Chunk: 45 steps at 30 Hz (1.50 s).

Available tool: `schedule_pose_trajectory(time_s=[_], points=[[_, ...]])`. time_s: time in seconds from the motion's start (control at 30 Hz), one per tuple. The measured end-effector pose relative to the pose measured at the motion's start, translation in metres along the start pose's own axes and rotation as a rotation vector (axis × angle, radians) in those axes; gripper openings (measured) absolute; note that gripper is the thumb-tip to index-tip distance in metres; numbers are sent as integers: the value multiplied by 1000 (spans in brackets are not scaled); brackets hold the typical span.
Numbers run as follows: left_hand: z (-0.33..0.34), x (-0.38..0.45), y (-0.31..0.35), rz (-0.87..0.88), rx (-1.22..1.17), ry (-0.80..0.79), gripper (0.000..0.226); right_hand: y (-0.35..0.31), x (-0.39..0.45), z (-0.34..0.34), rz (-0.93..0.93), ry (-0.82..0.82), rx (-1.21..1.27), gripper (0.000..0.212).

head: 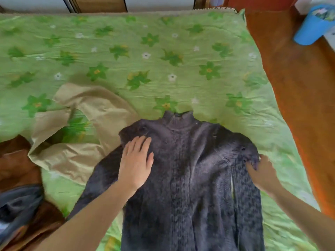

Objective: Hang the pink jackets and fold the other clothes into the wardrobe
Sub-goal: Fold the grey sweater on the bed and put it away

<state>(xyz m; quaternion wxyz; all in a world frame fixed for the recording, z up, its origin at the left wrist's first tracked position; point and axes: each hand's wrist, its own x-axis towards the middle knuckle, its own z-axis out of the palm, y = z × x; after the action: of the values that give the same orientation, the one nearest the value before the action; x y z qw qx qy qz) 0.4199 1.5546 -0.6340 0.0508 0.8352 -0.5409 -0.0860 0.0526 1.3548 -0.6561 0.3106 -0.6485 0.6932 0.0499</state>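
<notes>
A dark grey knitted sweater (190,169) lies flat on the bed, its collar pointing away from me. My left hand (136,160) rests flat on its left chest, fingers straight. At the sweater's right side my right hand (262,171) pinches a fold of the sleeve. A beige pair of trousers (87,138) lies crumpled to the left of the sweater, partly under its left sleeve.
The bed is covered by a green flowered sheet (145,60). Brown and grey-blue clothes (20,187) are heaped at the lower left. On the right is orange-brown floor (299,87) with a blue bin (315,26). Wardrobe doors (99,4) stand beyond the bed.
</notes>
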Motion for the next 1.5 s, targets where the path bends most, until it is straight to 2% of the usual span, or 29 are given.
schedule_pose_trajectory(time_s=[0.13,0.2,0.27,0.4,0.47,0.53,0.63,0.7,0.8,0.83,0.93,1.0,1.1,1.2,1.23,1.27,1.3,1.33,1.4,1.5], points=[[38,2,23,97,37,-100,54,27,-3,20,10,53,-118,62],[52,7,32,108,42,-110,58,33,-4,21,14,126,-101,51],[62,12,40,117,50,-123,61,36,-5,20,17,114,15,37],[77,21,45,134,109,-206,70,47,-3,5,34,-36,441,25],[81,27,50,150,130,-231,74,64,6,-15,18,-76,495,15],[82,34,65,178,132,-219,78,87,17,-45,-10,-78,384,12],[85,45,98,238,101,-185,79,132,37,-94,-15,3,156,18],[89,51,124,281,87,-163,76,150,46,-121,31,9,72,17],[97,56,162,377,79,-133,71,164,53,-130,-177,6,-52,16],[100,58,174,415,78,-127,69,163,50,-128,-174,19,-31,16],[114,62,203,509,99,-140,67,179,52,-114,-37,-122,142,35],[124,66,214,495,123,-168,70,191,55,-113,4,-162,206,37],[133,75,218,416,149,-192,79,212,64,-129,36,-300,560,29],[135,80,219,370,189,-201,87,242,82,-159,72,-483,897,48],[135,79,222,352,190,-202,89,249,84,-169,77,-540,897,56],[135,78,225,335,192,-200,90,254,84,-175,57,-575,785,61],[135,75,230,319,196,-191,89,259,84,-178,21,-562,578,59],[135,72,236,312,197,-167,87,261,83,-179,-25,-482,316,51],[135,63,249,356,154,-95,80,266,84,-175,-144,-207,-56,52],[146,50,266,525,79,-69,75,265,86,-174,-152,160,-166,57]])
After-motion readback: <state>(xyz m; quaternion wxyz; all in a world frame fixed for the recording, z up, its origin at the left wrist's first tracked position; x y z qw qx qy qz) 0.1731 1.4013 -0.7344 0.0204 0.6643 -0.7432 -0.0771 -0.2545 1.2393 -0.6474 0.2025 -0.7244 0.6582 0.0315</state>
